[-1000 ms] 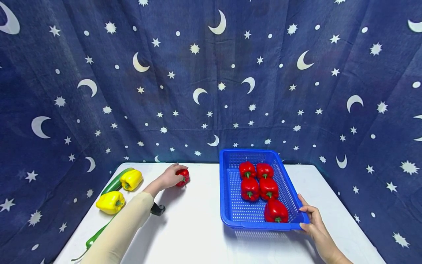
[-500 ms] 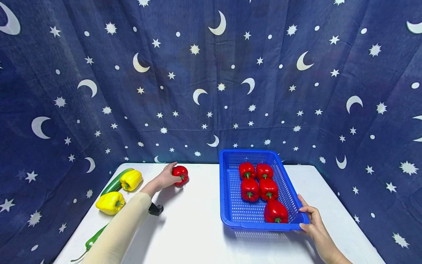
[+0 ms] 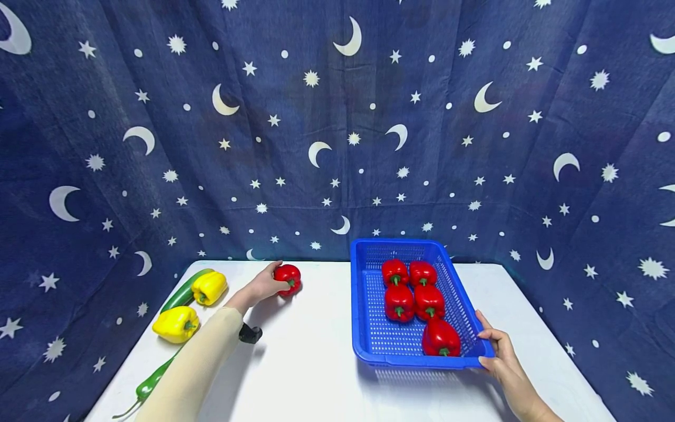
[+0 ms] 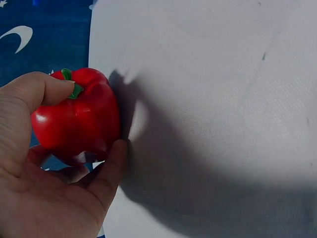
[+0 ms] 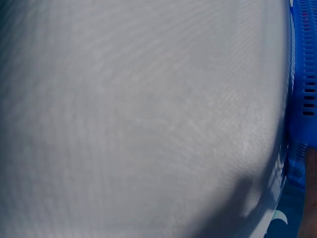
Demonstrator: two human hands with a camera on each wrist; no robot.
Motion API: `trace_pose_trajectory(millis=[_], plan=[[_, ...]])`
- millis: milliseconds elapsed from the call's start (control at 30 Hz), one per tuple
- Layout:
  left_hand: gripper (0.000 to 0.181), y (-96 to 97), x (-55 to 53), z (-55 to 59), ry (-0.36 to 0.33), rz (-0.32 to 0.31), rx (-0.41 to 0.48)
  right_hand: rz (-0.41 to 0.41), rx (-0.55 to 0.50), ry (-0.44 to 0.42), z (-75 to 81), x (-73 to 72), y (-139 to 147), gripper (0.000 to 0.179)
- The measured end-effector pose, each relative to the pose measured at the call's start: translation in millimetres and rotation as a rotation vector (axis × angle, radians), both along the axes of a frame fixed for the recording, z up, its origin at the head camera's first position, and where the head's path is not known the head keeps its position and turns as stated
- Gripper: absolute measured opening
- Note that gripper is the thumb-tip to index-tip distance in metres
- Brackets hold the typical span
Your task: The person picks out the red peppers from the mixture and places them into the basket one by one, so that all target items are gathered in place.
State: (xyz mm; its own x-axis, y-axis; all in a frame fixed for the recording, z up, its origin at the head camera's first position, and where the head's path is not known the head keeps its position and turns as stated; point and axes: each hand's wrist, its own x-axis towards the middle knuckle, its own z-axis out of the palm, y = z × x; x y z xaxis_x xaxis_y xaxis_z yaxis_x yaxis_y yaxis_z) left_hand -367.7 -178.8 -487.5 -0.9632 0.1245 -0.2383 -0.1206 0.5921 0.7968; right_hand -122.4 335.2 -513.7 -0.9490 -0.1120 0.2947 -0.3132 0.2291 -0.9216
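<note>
At the back of the white table (image 3: pixel 311 357), my left hand (image 3: pixel 262 285) grips a red bell pepper (image 3: pixel 289 274) from its left side. The left wrist view shows the thumb on the red bell pepper (image 4: pixel 81 124) beside its green stem, with the other fingers around its far side. My right hand (image 3: pixel 504 360) holds the near right corner of a blue plastic basket (image 3: pixel 358 310), thumb on the rim and fingers along the side. Several red bell peppers (image 3: pixel 399 302) lie in that basket. Only a finger of the right hand (image 5: pixel 310 193) shows in the right wrist view.
Left of my left arm lie two yellow bell peppers (image 3: pixel 176 324), a long dark green vegetable (image 3: pixel 186 291) and a green chili pepper (image 3: pixel 150 381), partly hidden by the sleeve. A dark blue curtain (image 3: pixel 295 176) with moons and stars surrounds the table's back and sides.
My left hand has slid from over the pepper's top to its left side, and the pepper has shifted slightly left. The right hand and basket have stayed put.
</note>
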Motion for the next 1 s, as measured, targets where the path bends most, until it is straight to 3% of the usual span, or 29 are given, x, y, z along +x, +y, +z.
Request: trace_pose_trajectory(millis=[667,1000], plan=[[0.088,2.6,-4.3,-1.6,-0.014,0.018,-0.023,-0.041,0.027,-0.034,1.9,-0.2,-2.3,0.033],[0.084,2.2,-7.8,-5.1,-0.019,0.033,-0.014,-0.018,0.006,-0.020,1.2,0.6,-1.4,0.032]])
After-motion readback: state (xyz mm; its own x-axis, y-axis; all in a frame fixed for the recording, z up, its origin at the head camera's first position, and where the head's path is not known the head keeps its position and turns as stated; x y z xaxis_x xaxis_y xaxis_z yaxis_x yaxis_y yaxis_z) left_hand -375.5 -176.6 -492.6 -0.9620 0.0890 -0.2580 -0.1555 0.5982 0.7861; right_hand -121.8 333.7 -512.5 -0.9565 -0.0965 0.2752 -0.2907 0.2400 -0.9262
